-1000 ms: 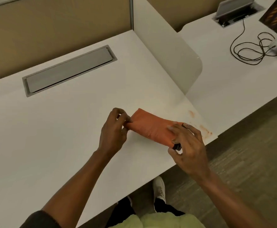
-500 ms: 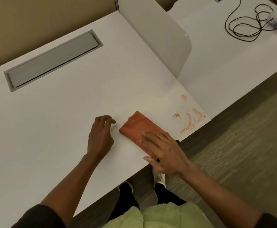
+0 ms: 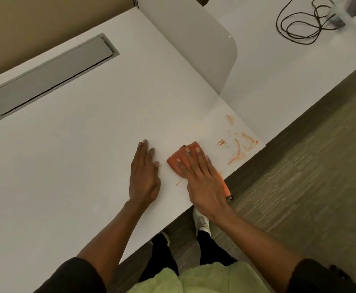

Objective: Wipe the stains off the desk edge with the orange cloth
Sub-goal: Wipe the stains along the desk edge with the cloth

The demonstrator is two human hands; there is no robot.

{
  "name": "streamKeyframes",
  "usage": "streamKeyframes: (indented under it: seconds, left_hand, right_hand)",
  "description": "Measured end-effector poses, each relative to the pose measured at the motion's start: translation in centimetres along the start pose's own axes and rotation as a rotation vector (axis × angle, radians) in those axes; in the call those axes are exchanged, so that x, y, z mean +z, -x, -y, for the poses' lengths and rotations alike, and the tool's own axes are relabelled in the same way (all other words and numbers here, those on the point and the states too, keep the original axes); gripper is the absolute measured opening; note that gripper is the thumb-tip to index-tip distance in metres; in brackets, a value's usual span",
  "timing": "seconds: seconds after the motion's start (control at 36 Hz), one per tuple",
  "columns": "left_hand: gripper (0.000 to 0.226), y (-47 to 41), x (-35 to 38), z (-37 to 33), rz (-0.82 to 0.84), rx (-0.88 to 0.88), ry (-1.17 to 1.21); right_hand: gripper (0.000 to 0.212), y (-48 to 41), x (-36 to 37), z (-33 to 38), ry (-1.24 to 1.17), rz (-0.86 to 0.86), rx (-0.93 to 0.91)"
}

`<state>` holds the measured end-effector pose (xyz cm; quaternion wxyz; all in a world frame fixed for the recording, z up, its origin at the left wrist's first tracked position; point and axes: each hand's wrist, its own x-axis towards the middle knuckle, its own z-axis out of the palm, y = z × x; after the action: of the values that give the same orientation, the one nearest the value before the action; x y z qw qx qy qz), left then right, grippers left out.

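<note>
- White desk (image 3: 78, 166) fills most of the view, with grey-brown carpet (image 3: 299, 197) along its near edge, where the person stands.
- Nearest on the top, the left hand (image 3: 144, 174) lies flat and open on the bare surface, fingers together, holding nothing; it seems to steady the body.
- Just to its right, the right hand (image 3: 202, 180) is spread open, palm down, on the folded orange cloth (image 3: 176, 160), pinning it to the desk rather than gripping it. The cloth's near end hangs slightly past the desk edge.
- The cloth looks soft, thin and light; it would bunch or slide out if pushed by one corner. Judging by this, flat pressure over its middle, fingers splayed, is the best hold, keeping the fold together on the smooth, likely slippery top.
- Beyond the cloth, near the corner, the orange stains (image 3: 239, 150) streak the surface, near the cloth but apart from it and untouched; a small fleck sits by the wrist.
- Further back stand a curved divider panel (image 3: 204, 39), a grey cable hatch (image 3: 50, 75) and a coiled black cord (image 3: 299, 24).
</note>
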<state>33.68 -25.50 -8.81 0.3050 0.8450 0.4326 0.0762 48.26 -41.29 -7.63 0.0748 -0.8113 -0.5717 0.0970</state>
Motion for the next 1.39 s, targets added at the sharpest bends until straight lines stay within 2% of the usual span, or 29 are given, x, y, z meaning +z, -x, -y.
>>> streamKeyframes:
  seconds: [0.08, 0.17, 0.25, 0.33, 0.39, 0.44, 0.5, 0.58, 0.67, 0.78, 0.83, 0.92, 1.03, 1.14, 1.19, 1.31, 1.39]
  left_hand:
    - [0.072, 0.3, 0.9, -0.5, 0.029, 0.022, -0.053]
    - [0.078, 0.5, 1.6, -0.8, 0.021, 0.025, -0.108]
    - [0.071, 0.6, 1.9, -0.7, -0.020, 0.040, -0.138]
    - [0.061, 0.5, 1.6, -0.8, -0.051, 0.023, -0.051]
    - [0.057, 0.6, 1.1, -0.6, -0.043, 0.023, -0.018]
    - [0.058, 0.5, 0.5, 0.1, -0.012, 0.070, -0.055]
    - [0.073, 0.2, -0.2, 1.1, 0.021, 0.140, -0.117]
    - [0.091, -0.3, -1.3, 2.2, 0.055, 0.213, -0.195]
    - [0.096, -0.4, -1.5, 2.5, 0.042, 0.267, -0.235]
    - [0.098, -0.1, -1.3, 2.8, 0.027, 0.275, -0.254]
    - [0.096, -0.2, -1.4, 2.9, 0.033, 0.272, -0.245]
    - [0.093, -0.2, -1.5, 2.9, 0.038, 0.268, -0.208]
    - [0.089, -0.3, -1.7, 3.3, 0.055, 0.283, -0.150]
    - [0.095, -0.2, -1.8, 3.5, 0.047, 0.285, -0.143]
    - [0.097, -0.2, -1.9, 3.5, 0.047, 0.295, -0.142]
    - [0.093, -0.2, -2.3, 3.6, 0.052, 0.309, -0.158]
    - [0.091, -0.2, -2.4, 3.4, 0.057, 0.315, -0.154]
  right_hand:
    - [0.086, 1.6, 0.2, -0.2, -0.012, -0.010, 0.093]
    - [0.082, -0.1, 0.0, -0.4, -0.021, -0.022, 0.097]
    - [0.076, -3.5, -0.5, -0.8, -0.043, -0.031, 0.146]
    - [0.075, -5.4, -0.8, -0.7, -0.063, -0.023, 0.187]
    - [0.078, -4.7, -0.6, 0.0, -0.083, -0.045, 0.133]
    - [0.086, -2.5, 0.1, 0.9, -0.089, -0.045, 0.003]
    - [0.092, 0.3, 0.8, 1.5, -0.081, -0.006, -0.118]
    - [0.094, 3.3, 1.1, 1.2, -0.063, 0.061, -0.197]
    - [0.093, 1.9, 0.4, 0.1, -0.049, 0.051, -0.163]
    - [0.075, -3.6, -1.0, 0.0, -0.115, -0.043, 0.062]
    - [0.068, -5.5, -1.2, 0.6, -0.158, -0.067, 0.106]
    - [0.074, -4.9, -0.3, 2.2, -0.163, -0.075, 0.046]
    - [0.088, 1.0, 1.8, 5.0, -0.125, -0.043, -0.083]
    - [0.088, 4.8, 2.0, 5.0, -0.048, 0.012, -0.110]
    - [0.085, 3.6, 1.3, 4.1, -0.016, -0.024, -0.060]
    - [0.075, -2.1, -0.3, 2.2, -0.084, -0.133, 0.221]
    - [0.070, -5.5, -0.5, 2.2, -0.118, -0.188, 0.337]
